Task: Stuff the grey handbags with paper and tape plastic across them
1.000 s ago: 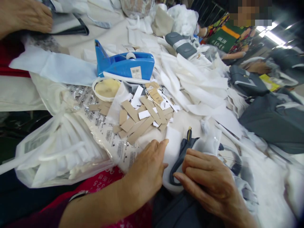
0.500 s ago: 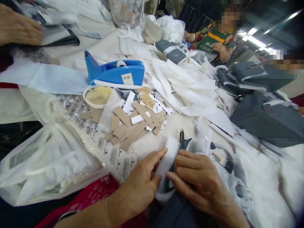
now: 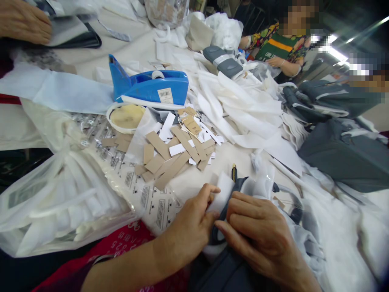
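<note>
My left hand [image 3: 191,225] curls its fingers round the edge of a white foam sheet [image 3: 224,190] at the table's near edge. My right hand [image 3: 261,235] lies beside it with fingers pressed together on the dark grey bag strap [image 3: 217,239] that the sheet wraps. A gold zipper pull [image 3: 234,172] pokes out just beyond both hands. Clear plastic film [image 3: 266,184] sits bunched right behind the right hand.
Brown and white paper strips [image 3: 170,156] lie in front, then a round tape lid [image 3: 126,117] and a blue tape dispenser [image 3: 148,85]. A plastic bag of white strips [image 3: 67,194] is at left. Grey bags [image 3: 343,154] and white sheets [image 3: 243,109] at right. Another person's hand [image 3: 22,22] far left; people seated across.
My left hand has moved from lying flat beside the foam sheet to gripping its edge. The sheet has folded closer over the strap. The right hand stays on the strap.
</note>
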